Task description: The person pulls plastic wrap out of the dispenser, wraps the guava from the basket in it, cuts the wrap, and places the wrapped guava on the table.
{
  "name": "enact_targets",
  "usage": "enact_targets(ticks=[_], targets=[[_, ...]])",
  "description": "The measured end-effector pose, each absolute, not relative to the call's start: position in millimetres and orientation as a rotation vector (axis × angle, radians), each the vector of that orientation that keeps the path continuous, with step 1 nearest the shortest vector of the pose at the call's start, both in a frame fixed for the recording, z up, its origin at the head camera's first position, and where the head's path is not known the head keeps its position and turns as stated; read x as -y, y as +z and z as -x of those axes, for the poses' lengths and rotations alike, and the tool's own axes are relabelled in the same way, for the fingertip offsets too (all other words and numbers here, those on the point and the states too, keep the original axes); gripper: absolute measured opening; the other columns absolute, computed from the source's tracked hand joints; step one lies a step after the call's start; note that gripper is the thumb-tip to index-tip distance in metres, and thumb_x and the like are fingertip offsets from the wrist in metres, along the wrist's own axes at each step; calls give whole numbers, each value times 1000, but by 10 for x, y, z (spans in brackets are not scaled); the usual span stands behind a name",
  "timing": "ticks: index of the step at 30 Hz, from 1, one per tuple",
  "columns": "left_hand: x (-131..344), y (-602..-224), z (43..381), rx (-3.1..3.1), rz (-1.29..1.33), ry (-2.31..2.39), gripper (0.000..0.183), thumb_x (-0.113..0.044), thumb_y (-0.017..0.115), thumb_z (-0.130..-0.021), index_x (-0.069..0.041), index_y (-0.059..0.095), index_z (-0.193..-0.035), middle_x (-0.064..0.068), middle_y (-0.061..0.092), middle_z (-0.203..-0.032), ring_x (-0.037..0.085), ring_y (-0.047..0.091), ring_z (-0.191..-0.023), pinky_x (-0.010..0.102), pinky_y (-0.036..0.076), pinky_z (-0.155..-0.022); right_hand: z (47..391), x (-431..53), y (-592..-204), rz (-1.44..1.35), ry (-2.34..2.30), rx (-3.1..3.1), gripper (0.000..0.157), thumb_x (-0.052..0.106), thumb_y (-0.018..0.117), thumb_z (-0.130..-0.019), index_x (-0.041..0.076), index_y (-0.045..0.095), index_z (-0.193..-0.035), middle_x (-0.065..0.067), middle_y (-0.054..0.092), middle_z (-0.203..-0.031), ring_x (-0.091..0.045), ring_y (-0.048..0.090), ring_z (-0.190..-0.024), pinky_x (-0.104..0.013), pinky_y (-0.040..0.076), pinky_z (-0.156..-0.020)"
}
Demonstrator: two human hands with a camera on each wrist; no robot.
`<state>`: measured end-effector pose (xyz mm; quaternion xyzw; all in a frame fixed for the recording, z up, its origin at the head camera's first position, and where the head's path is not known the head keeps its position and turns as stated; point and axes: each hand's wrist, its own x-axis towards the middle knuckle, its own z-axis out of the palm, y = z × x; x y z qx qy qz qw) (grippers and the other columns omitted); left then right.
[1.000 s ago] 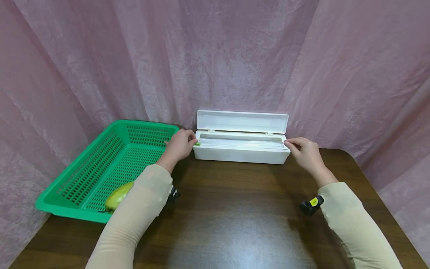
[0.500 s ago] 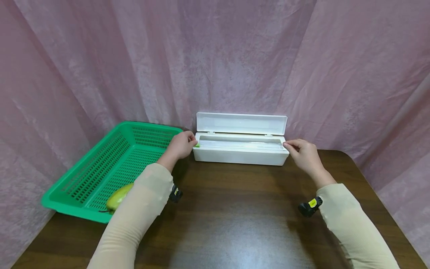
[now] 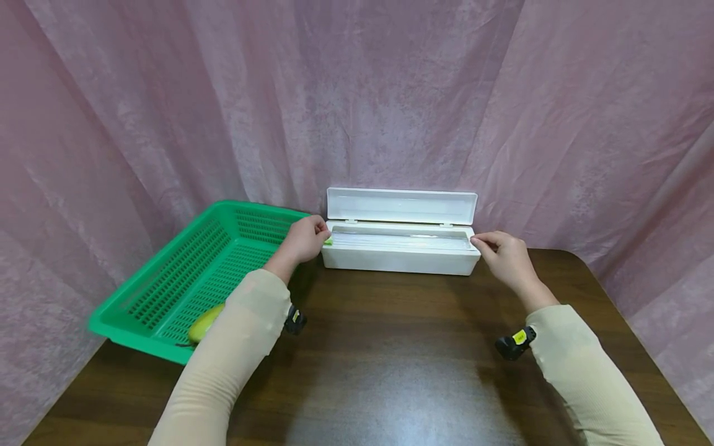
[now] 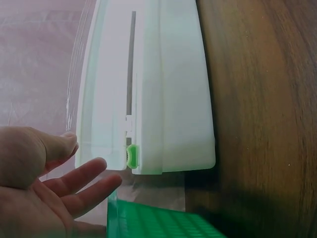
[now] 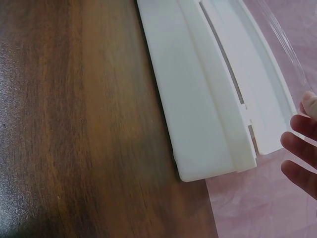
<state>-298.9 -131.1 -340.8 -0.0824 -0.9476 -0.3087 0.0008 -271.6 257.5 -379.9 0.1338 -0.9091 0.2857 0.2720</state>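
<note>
Both hands are up at the far side of the table, one at each end of a long white plastic box (image 3: 398, 260), and here's the left hand (image 3: 304, 240) with its thumb and forefinger pinching the edge of a thin, clear plastic film (image 4: 73, 74). Over at the other end, the right hand (image 3: 504, 257) matches it, thumb and forefinger pressed together on the same film, the remaining fingers spaced apart; the left wrist view shows the left hand's other fingers loosely spread too.

The film's edge runs from hand to hand along the box, so clear that only its shiny creases give it away. The box sits flat, its white hinged lid (image 3: 401, 205) raised at the back, and a small bright green tab (image 4: 132, 156) shows at the left end, just beside the left hand.

To the left sits a green slatted plastic basket (image 3: 223, 266), its far corner partly behind the left hand, and in its near end lies a smooth yellow-green fruit (image 3: 204, 323), partly covered by the cream left sleeve (image 3: 234, 347). Underneath it all, a dark brown wood-grain table (image 3: 379, 347); behind, a pink velvety curtain (image 3: 401, 93) hanging in folds.
</note>
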Motion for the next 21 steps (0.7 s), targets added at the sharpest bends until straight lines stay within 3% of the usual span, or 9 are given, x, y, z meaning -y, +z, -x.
enact_targets(ticks=[15,21], targets=[[1268,-3378,3006,2915,170,-1142,13,-18,51,-95,-6,56,-95,8,55,-84,22,51,-73,29,42,-65,2733,-2565,-3799,-347,769,2469,18,14,66,-88,-1,72,-94,-17,71,-89,-21,59,-74,-24,44,-63],[1236,-3405,3047,2897,170,-1219,14,-19,51,-95,-6,57,-96,8,57,-87,21,51,-74,27,42,-63,2731,-2570,-3800,-334,774,2476,18,14,66,-88,-1,72,-95,-17,71,-90,-21,59,-75,-23,44,-63]])
